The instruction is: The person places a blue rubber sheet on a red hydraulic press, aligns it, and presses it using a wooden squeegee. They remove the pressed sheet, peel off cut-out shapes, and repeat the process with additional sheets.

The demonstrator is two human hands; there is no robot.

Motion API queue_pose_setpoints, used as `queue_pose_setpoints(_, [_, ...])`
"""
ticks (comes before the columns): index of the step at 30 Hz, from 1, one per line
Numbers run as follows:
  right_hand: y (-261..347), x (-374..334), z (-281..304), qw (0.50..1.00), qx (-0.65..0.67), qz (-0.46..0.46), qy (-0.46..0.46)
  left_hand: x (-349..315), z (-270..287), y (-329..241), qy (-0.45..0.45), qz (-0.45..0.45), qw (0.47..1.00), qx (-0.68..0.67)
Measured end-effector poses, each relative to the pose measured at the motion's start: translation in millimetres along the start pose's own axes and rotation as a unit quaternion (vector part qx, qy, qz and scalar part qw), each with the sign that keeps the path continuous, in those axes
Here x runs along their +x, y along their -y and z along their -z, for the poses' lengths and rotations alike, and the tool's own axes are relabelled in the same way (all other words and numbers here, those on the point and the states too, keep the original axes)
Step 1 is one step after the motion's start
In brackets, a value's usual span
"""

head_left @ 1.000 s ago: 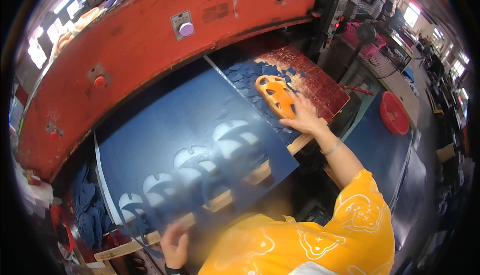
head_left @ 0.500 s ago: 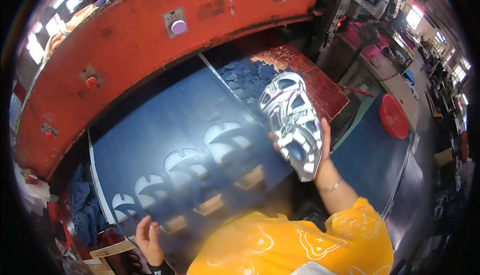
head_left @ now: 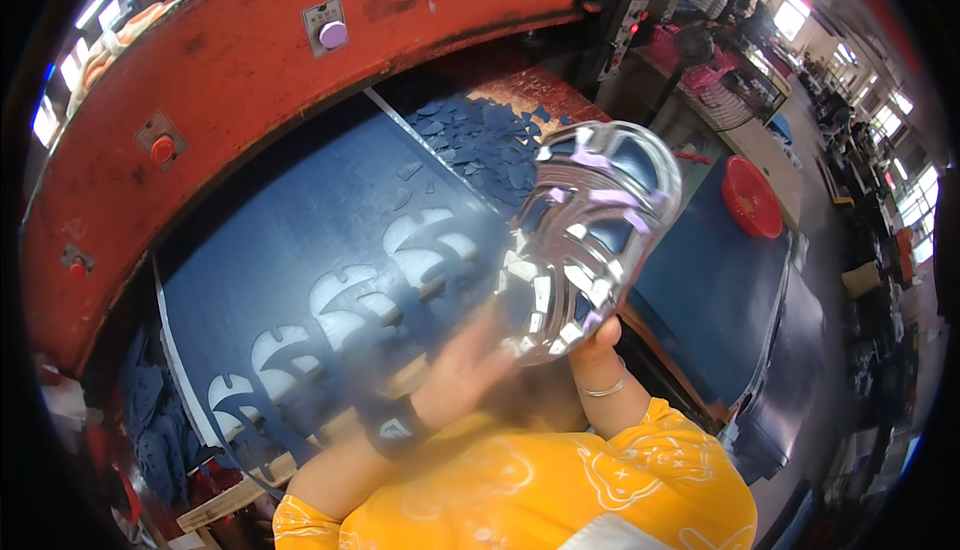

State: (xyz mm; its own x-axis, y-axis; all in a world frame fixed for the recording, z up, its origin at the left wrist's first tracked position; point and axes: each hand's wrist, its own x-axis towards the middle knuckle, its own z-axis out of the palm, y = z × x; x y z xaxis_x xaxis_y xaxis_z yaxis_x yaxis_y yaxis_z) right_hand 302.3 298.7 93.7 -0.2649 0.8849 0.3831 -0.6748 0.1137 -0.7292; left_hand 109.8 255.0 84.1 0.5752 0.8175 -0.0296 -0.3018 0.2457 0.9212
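My right hand (head_left: 598, 340) grips a shiny metal cutting die (head_left: 545, 295) by its lower end. The die is raised and tilted above the bench. White and lilac blocks line its curved blades, and dark blue pieces show in its compartments. My left hand (head_left: 465, 365), smeared by motion, is beside the die's lower left edge; whether it touches is unclear. Beneath lies a dark blue sheet (head_left: 250, 230), with a row of curved cut-outs (head_left: 345, 295) showing pale through it. A wristband (head_left: 393, 427) is on my left wrist.
A red press beam (head_left: 240, 80) with buttons spans the far side. Small blue scraps (head_left: 470, 140) lie beyond the sheet, near a worn red board (head_left: 560, 95). To the right stands a red plastic basin (head_left: 752, 197) by a blue surface (head_left: 700, 300). More offcuts (head_left: 150, 420) hang at left.
My left hand has swung from the lower left across to the die. The die has turned and come nearer, still in my right hand. The whole view has shifted somewhat.
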Motion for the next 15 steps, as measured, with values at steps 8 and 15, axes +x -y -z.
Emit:
queue_pose_setpoints(8, [-31,10,-95,0.986,0.01,0.163,0.036,-63,25,-38,0.053,-0.044,0.989,0.129])
queue_pose_setpoints(15, [-76,25,-148,0.995,0.09,-0.02,-0.04,-194,164,-33,-0.336,-0.151,0.76,0.536])
